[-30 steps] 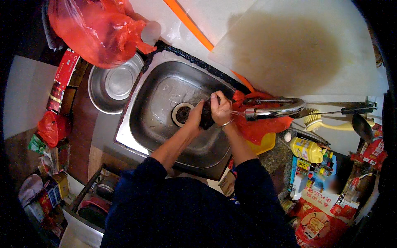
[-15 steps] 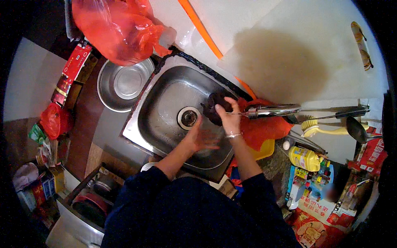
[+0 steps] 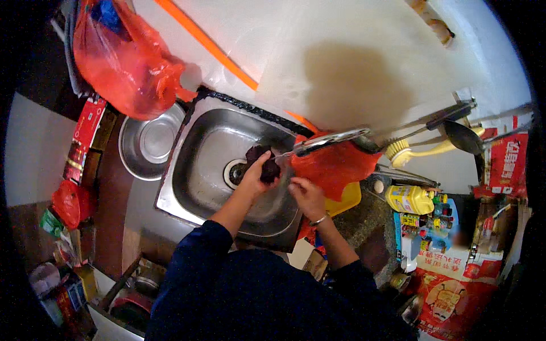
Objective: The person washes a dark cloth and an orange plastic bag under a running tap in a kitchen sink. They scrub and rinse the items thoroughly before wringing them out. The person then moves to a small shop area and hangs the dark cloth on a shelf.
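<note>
Head view, left hand: near the middle of the frame, the person's left hand (image 3: pixel 255 181) is closed around a dark wad (image 3: pixel 263 162), thumb on top.
Right hand: a little right of centre, the right hand (image 3: pixel 309 199) is half open with fingers loosely bent, apart from the wad; nothing shows in its grasp. A bracelet (image 3: pixel 320 220) circles its wrist.
Dark wad: over the sink (image 3: pixel 199 149), just right of the drain (image 3: pixel 230 170); its material is hard to tell.
Faucet: the chrome faucet (image 3: pixel 330 140) reaches in from the right, its spout end just beside the wad.
Right of centre: a red plastic bag (image 3: pixel 330 169) lies beneath the faucet, a yellow tray (image 3: pixel 348 198) partly under it, beside the speckled worktop (image 3: pixel 364 224).
Far right: a yellow-handled brush (image 3: pixel 401 153), a black ladle (image 3: pixel 462 136) and a yellow bottle (image 3: pixel 408 200).
Upper left: a bulging red bag (image 3: pixel 122 71) above a metal basin (image 3: pixel 129 149).
</note>
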{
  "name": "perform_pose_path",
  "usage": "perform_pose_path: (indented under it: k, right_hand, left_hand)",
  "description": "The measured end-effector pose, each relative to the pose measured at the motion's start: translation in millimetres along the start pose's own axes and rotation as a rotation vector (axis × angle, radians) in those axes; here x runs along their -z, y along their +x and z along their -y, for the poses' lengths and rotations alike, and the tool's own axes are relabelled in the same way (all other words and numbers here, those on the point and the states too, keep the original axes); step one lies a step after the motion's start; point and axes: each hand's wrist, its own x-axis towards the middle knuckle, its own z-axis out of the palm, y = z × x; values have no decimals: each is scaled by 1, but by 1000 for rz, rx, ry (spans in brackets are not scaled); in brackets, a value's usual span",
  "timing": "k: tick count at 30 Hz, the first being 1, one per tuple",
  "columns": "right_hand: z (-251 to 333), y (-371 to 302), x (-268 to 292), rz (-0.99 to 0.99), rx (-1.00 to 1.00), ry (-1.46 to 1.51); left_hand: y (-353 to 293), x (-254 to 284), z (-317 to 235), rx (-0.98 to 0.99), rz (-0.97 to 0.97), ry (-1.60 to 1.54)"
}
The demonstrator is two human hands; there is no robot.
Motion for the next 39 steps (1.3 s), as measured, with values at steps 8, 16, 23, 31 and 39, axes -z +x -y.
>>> perform_pose_path:
  k: [8, 16, 23, 31, 39]
  right_hand:
    - [-57, 54, 42, -523, -639, 1193]
    - [-174, 103, 35, -581, -426, 652]
    - [-35, 36, -8, -189, -437, 900]
    - [10, 29, -79, 485, -403, 2083]
    - [38, 65, -34, 755, 201, 1527]
  left_hand:
    - [-21, -1, 12, 35, -94, 161]
    - [-59, 10, 12, 84, -155, 96]
    - [-86, 12, 6, 27, 5, 24]
    - [-121, -40, 38, -21, 508, -228]
    - [-149, -50, 57, -17, 255, -193]
